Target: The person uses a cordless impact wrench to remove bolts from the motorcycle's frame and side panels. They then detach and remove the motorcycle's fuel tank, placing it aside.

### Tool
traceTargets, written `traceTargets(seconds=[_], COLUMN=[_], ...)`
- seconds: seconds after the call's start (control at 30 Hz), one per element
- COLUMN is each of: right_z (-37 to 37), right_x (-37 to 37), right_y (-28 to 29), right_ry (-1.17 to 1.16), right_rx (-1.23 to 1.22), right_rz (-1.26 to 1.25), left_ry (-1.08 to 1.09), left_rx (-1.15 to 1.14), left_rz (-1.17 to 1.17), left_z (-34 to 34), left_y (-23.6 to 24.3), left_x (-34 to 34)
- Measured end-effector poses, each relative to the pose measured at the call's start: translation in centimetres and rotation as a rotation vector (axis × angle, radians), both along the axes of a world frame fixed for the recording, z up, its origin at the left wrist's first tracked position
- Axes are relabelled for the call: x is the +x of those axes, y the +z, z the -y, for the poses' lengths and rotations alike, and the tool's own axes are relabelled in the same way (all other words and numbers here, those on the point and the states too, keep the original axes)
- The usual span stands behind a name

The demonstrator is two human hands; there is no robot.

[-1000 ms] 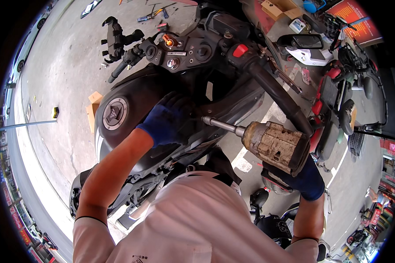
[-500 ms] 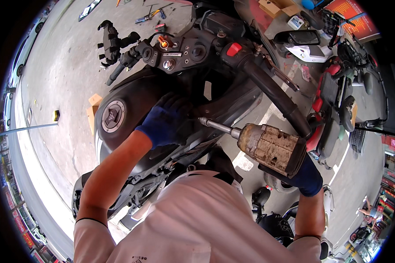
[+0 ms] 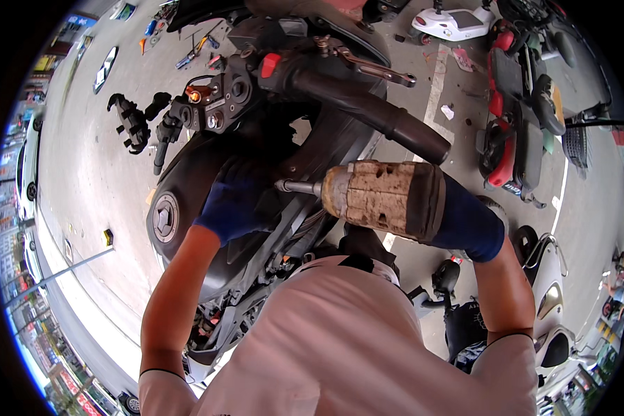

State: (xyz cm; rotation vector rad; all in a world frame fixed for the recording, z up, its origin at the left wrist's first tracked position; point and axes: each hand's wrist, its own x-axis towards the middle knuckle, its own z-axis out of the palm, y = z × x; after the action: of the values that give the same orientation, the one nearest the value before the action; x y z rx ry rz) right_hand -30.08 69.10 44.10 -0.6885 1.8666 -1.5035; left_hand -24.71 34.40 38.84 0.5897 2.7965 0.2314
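Observation:
My right hand [image 3: 470,218], in a blue glove, grips a worn, dirt-stained impact wrench [image 3: 385,197] from behind. A long metal socket [image 3: 301,187] sticks out of its front, pointing left at the motorcycle's side panel beside my other hand; whether the tip touches a bolt I cannot make out. My left hand [image 3: 237,201], in a blue glove with a dark palm side, lies against the edge of the black fuel tank [image 3: 187,170]. Its fingers blend into the dark bodywork. The round filler cap [image 3: 164,217] sits left of it.
Beyond the tank are the handlebar grip [image 3: 374,111], the ignition area and a phone holder [image 3: 130,123]. Hand tools [image 3: 200,52] lie on the ground at the far left. A red-and-black scooter [image 3: 503,139] stands at the right, a white one [image 3: 454,24] farther off.
My right hand has brought the impact wrench left and up, its socket closer to my left hand. The view has shifted, with the handlebars now farther left. My left hand stays at the tank.

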Motion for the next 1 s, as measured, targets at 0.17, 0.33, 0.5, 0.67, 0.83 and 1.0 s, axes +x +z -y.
traceTargets(seconds=[0.17, 0.33, 0.5, 0.67, 0.83, 1.0], right_z=[-0.9, -0.3, -0.3, -1.5, -1.4, -1.3], right_x=[0.5, 0.5, -0.4, -0.7, -0.6, -1.3], right_y=[-2.2, -0.7, -1.2, -3.8, -3.5, -0.6], right_ry=[-0.060, -0.072, -0.100, -0.102, -0.102, -0.110], right_rx=[-0.149, -0.040, 0.004, -0.080, -0.209, -0.209], right_rz=[-0.109, -0.641, -0.544, -0.314, 0.087, 0.390], left_ry=[0.002, 0.090, 0.009, 0.120, 0.210, 0.237], left_rx=[-0.082, -0.055, -0.069, -0.097, -0.079, -0.048], left_rz=[0.030, 0.118, 0.032, -0.131, -0.227, -0.285], left_z=[-1.2, -0.3, -0.8, -3.5, -3.1, -2.4], left_y=[0.6, -1.6, -1.8, -0.4, -1.8, -2.6], left_x=[-0.2, 0.3, 0.1, 0.2, 0.7, 1.4])
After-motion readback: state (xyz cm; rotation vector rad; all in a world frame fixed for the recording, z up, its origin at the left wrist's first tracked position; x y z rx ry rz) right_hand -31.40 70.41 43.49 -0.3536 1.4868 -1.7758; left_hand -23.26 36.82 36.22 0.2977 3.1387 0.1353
